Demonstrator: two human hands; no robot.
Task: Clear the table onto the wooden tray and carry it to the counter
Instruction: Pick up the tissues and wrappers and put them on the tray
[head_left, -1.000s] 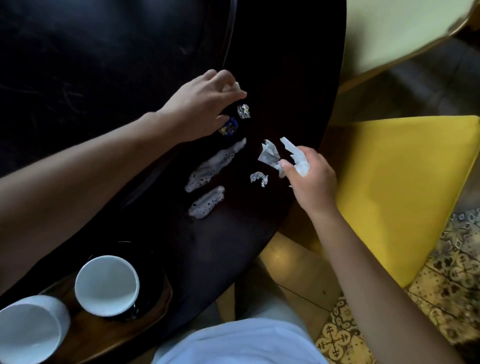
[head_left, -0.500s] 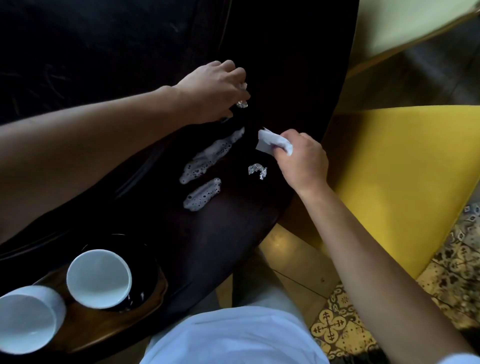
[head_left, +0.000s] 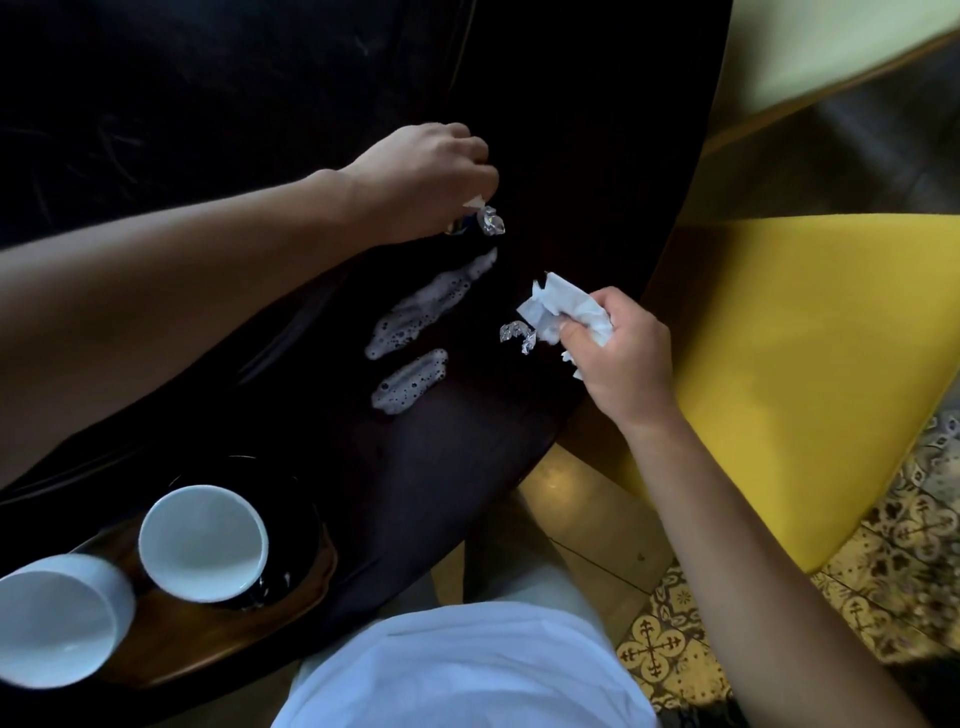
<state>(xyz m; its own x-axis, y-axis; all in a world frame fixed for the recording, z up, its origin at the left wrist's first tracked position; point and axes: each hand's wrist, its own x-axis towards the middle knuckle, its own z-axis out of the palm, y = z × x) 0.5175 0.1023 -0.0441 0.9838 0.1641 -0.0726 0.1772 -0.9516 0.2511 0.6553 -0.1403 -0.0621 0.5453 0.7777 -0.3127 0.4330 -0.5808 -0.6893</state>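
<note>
On the dark round table (head_left: 208, 130), my left hand (head_left: 421, 176) pinches small crumpled foil wrappers (head_left: 491, 222) that hang below its curled fingers. My right hand (head_left: 618, 358) grips a crumpled white paper napkin (head_left: 563, 306) near the table's right edge. Another scrap of silver foil (head_left: 517, 335) lies on the table, right beside the napkin. At the lower left the wooden tray (head_left: 218, 639) carries two white cups (head_left: 202, 543), one on a black saucer (head_left: 301, 525) and the other (head_left: 52, 618) partly cut off by the frame.
Two patches of white foam (head_left: 431, 306) are spilled on the table between my hands. A yellow chair seat (head_left: 805, 364) sits close to the table's right edge. Patterned floor tiles (head_left: 675, 649) lie below. A pale second tabletop (head_left: 810, 41) shows at the top right.
My left hand has lifted slightly with the foil wrappers in its fingers. My right hand, still holding the napkin, has moved down towards the loose foil scrap.
</note>
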